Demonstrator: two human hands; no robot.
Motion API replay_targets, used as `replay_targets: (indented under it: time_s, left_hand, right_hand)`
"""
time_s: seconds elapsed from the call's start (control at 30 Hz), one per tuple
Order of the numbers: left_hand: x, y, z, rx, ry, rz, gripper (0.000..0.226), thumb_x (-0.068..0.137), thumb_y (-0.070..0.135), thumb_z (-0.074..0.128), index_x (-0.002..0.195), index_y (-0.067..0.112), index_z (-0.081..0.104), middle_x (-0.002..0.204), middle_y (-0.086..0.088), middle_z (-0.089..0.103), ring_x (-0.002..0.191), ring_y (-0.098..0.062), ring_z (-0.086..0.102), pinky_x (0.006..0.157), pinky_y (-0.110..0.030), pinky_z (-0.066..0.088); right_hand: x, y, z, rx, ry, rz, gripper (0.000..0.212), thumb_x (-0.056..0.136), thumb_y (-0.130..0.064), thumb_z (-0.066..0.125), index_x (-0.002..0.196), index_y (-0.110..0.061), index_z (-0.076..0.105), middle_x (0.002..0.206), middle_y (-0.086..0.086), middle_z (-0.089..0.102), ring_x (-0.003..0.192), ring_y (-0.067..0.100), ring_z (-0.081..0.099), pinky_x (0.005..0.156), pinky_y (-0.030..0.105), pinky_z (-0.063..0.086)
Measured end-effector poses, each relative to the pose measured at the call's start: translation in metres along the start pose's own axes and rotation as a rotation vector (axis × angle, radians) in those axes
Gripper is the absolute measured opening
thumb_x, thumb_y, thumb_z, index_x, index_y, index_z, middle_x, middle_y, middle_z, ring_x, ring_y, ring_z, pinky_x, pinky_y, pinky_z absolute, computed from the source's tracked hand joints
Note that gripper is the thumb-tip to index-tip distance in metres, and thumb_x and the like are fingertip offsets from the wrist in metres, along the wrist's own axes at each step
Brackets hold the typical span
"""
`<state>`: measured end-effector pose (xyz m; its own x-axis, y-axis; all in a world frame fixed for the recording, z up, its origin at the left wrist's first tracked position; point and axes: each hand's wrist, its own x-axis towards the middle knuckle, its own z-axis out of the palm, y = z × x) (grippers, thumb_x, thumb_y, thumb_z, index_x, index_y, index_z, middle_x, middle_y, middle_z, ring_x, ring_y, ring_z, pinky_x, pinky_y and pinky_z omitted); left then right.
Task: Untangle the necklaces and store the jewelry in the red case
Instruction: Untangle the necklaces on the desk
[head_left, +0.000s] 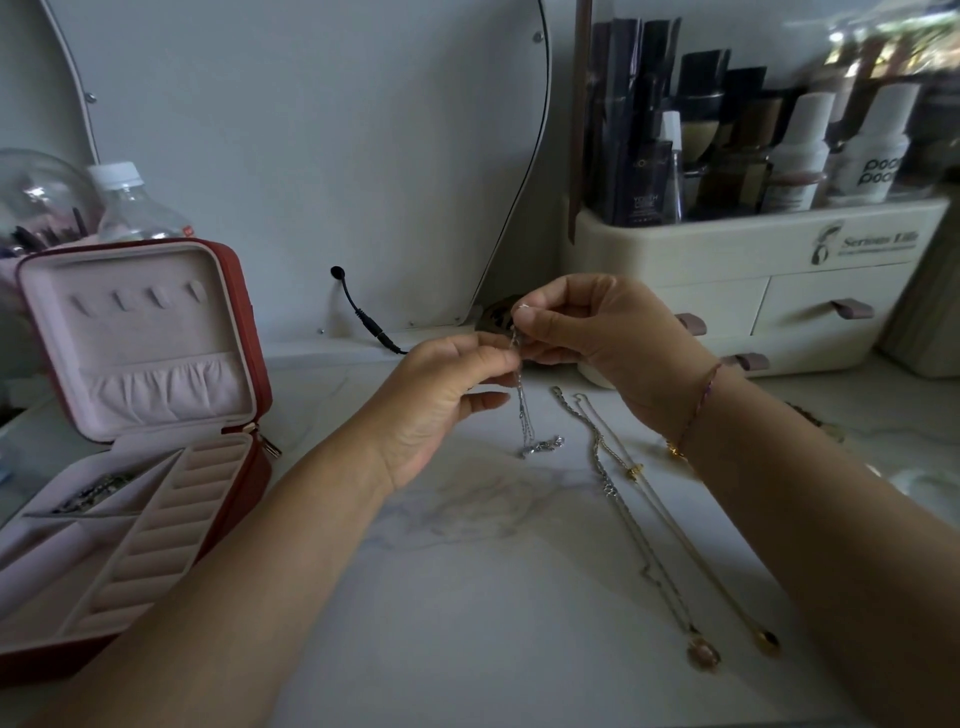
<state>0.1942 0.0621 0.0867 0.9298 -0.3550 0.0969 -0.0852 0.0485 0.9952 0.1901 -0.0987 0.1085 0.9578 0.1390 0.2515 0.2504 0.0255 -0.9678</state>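
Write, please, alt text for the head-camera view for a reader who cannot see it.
A left hand and right hand pinch a thin silver chain above a white marbled tabletop, its end bunched on the surface. A long silver necklace and a gold necklace lie straightened to the right; an open red, pink-lined jewelry case sits left.

Forearms bare, running in from lower-left and lower-right corners to the left hand (447, 400) and right hand (597, 332) at frame centre. Worn: thin purple-and-gold chain bracelet (698, 405) loose around the right wrist, right of centre, with small gold charm (675, 451) at its lower end (clasp or pendant, can't tell).
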Motion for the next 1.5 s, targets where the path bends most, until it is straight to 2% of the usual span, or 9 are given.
replay_targets:
  time_s: [0.17,0.43,0.63,0.77,0.93,1.03,1.17,1.33,1.5]
  left_hand:
    - [0.001,-0.003,0.001,0.115,0.166,0.114,0.003,0.086,0.016,0.066,0.084,0.016,0.067,0.068,0.012,0.065,0.072,-0.003,0.058,0.074,-0.019,0.047]
    - [0.004,-0.006,0.0,0.256,0.359,0.285,0.019,0.088,0.007,0.064,0.076,0.022,0.066,0.058,0.017,0.06,0.059,0.003,0.05,0.064,-0.01,0.041]
    - [0.003,-0.005,0.001,0.253,0.306,0.246,0.017,0.089,0.007,0.063,0.076,0.019,0.065,0.061,0.014,0.06,0.06,0.002,0.051,0.066,-0.012,0.043]
    - [0.001,-0.003,0.004,0.147,0.195,0.117,0.011,0.074,0.028,0.064,0.074,0.019,0.069,0.063,0.008,0.059,0.068,-0.008,0.054,0.073,-0.023,0.047]
    - [0.0,-0.002,0.002,0.1,0.137,0.077,0.015,0.072,0.029,0.061,0.065,0.022,0.072,0.065,0.008,0.06,0.069,-0.006,0.056,0.069,-0.019,0.048]
    - [0.0,-0.003,0.001,0.102,0.148,0.081,0.015,0.087,0.018,0.063,0.073,0.02,0.069,0.067,0.007,0.06,0.069,-0.005,0.056,0.07,-0.02,0.047]
    - [0.003,-0.001,0.002,-0.078,0.17,-0.002,0.021,0.093,0.014,0.052,0.074,0.016,0.06,0.066,0.004,0.057,0.066,-0.008,0.055,0.067,-0.022,0.046]
    - [0.004,0.001,-0.005,-0.392,-0.032,-0.095,0.022,0.078,0.029,0.055,0.057,0.023,0.052,0.074,0.002,0.056,0.075,-0.013,0.054,0.073,-0.026,0.046]
    - [0.005,0.009,-0.016,-0.549,0.111,-0.057,0.027,0.075,0.032,0.057,0.052,0.023,0.046,0.067,0.002,0.057,0.067,-0.013,0.057,0.077,-0.03,0.044]
  right_hand:
    - [0.0,-0.001,-0.001,0.055,0.015,0.046,0.007,0.086,-0.008,0.062,0.08,-0.01,0.063,0.075,0.008,0.068,0.065,0.011,0.066,0.055,0.015,0.049]
    - [0.001,0.002,0.001,0.316,-0.074,0.263,0.007,0.089,-0.005,0.056,0.085,-0.006,0.061,0.074,0.006,0.062,0.056,0.005,0.057,0.052,0.014,0.042]
    - [0.003,0.004,0.002,0.457,-0.083,0.353,0.006,0.091,-0.006,0.053,0.09,-0.005,0.059,0.075,0.008,0.062,0.051,0.006,0.047,0.046,0.013,0.036]
    - [0.003,0.006,0.001,0.498,-0.13,0.391,0.01,0.092,-0.009,0.051,0.084,-0.007,0.057,0.074,0.005,0.058,0.047,0.004,0.043,0.044,0.012,0.033]
    - [0.003,0.005,-0.002,0.472,-0.158,0.428,0.012,0.094,-0.014,0.048,0.084,-0.009,0.052,0.071,0.004,0.056,0.043,0.004,0.04,0.041,0.012,0.028]
    - [0.003,0.005,-0.003,0.425,-0.18,0.41,0.015,0.096,-0.015,0.046,0.083,-0.009,0.05,0.068,0.005,0.054,0.041,0.005,0.038,0.04,0.014,0.027]
    - [0.001,0.003,-0.002,0.207,-0.221,0.303,0.02,0.099,-0.015,0.042,0.081,-0.011,0.05,0.063,0.005,0.052,0.043,0.007,0.036,0.044,0.019,0.023]
    - [-0.003,-0.001,0.002,-0.022,-0.132,0.161,0.017,0.097,-0.016,0.047,0.084,-0.013,0.056,0.062,0.004,0.057,0.045,0.008,0.04,0.045,0.017,0.032]
    - [0.0,-0.006,-0.003,-0.088,0.048,0.099,0.013,0.096,-0.011,0.05,0.084,-0.01,0.055,0.062,0.006,0.062,0.042,0.008,0.044,0.041,0.015,0.037]
